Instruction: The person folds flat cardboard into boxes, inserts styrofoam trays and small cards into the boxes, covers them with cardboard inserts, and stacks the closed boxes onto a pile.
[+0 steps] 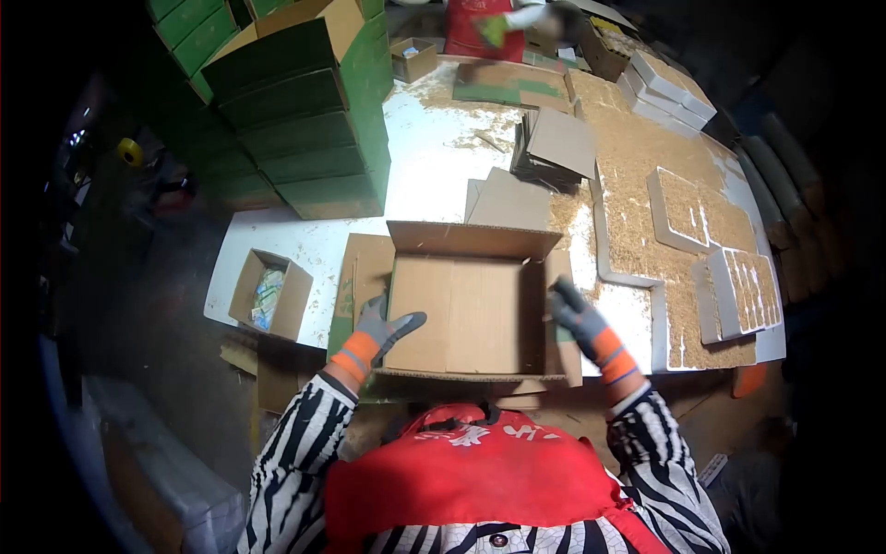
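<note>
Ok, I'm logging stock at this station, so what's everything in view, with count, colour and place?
open cardboard box: one, brown, near edge
flat cardboard pieces: several, brown and green, under that box and rear
small cardboard box with packets: one, brown, left
stacked cardboard boxes: several, green, rear left
small cardboard box: one, brown, rear
cardboard sheet stack: one, grey-brown, centre rear
shavings-filled trays: several, white, right
table: one, white, beneath
co-worker in apron: one, red, far side
gloved left hand: one, grey-orange, box's left
gloved right hand: one, grey-orange, box's right
</note>
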